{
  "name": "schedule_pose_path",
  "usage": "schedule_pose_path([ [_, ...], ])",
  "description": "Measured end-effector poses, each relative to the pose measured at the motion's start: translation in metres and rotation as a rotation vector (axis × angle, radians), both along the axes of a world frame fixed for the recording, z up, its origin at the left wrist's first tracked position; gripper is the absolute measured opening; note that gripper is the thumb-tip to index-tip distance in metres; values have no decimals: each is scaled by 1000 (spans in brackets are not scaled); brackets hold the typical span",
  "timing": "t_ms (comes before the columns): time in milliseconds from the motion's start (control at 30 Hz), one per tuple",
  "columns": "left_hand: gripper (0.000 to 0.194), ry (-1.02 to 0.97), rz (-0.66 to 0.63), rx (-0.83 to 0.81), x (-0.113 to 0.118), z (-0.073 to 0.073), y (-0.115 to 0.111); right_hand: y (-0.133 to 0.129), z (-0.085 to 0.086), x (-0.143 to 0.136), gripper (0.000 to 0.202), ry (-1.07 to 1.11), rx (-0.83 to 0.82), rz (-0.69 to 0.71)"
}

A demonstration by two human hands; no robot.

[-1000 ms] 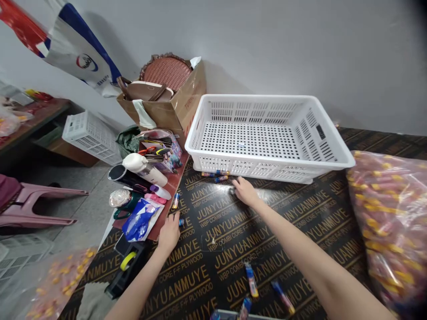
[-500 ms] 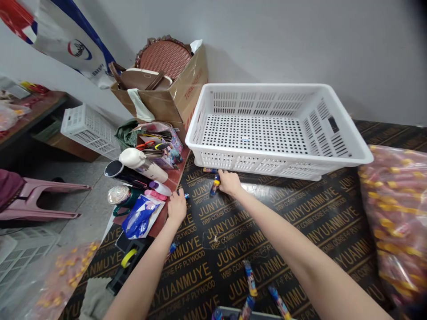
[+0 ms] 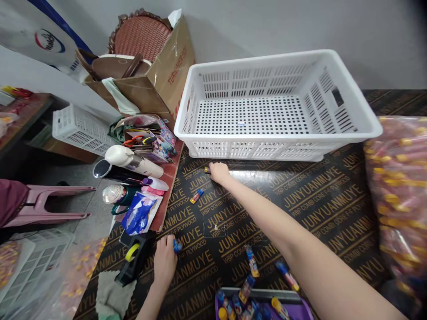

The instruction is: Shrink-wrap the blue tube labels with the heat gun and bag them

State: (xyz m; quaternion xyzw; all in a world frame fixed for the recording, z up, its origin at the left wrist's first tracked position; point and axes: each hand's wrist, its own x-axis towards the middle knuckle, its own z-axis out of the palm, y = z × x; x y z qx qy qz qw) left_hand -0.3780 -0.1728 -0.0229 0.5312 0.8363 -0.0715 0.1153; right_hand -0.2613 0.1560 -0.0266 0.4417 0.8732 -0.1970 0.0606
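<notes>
My right hand [image 3: 219,173] reaches to the table just in front of the white crate, fingers closed on a small tube [image 3: 207,170] whose yellow end pokes out on the left. Lower left, my left hand [image 3: 166,254] is closed at a small blue tube [image 3: 177,246] that shows beyond its fingertips; whether more is inside the fingers is hidden. Between the hands lies a loose blue tube with a yellow cap [image 3: 196,196]. Near me, a purple tray [image 3: 305,311] holds several such tubes, and others, including a blue tube [image 3: 252,262], lie behind it.
The white crate [image 3: 280,138] stands against the wall. A cardboard box [image 3: 167,84], flasks [image 3: 133,161], a blue packet [image 3: 140,213] and a tape dispenser [image 3: 128,269] line the left side. A large clear bag of yellow-capped tubes [image 3: 400,191] sits on the right.
My left hand has come back from beside the purple-capped bottle to the tube nearer me. My right hand has shifted slightly left; one tube near it now lies apart, nearer me. The view has tilted down.
</notes>
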Motion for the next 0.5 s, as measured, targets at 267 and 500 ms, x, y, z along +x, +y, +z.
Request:
schedule_pose_path([
  [267, 34, -273, 2, 130, 7, 15, 150, -71, -6, 176, 25, -130, -153, -288],
  [500, 40, -376, -105, -76, 43, 8, 173, -217, -4, 279, 27, -66, -283, -505],
])
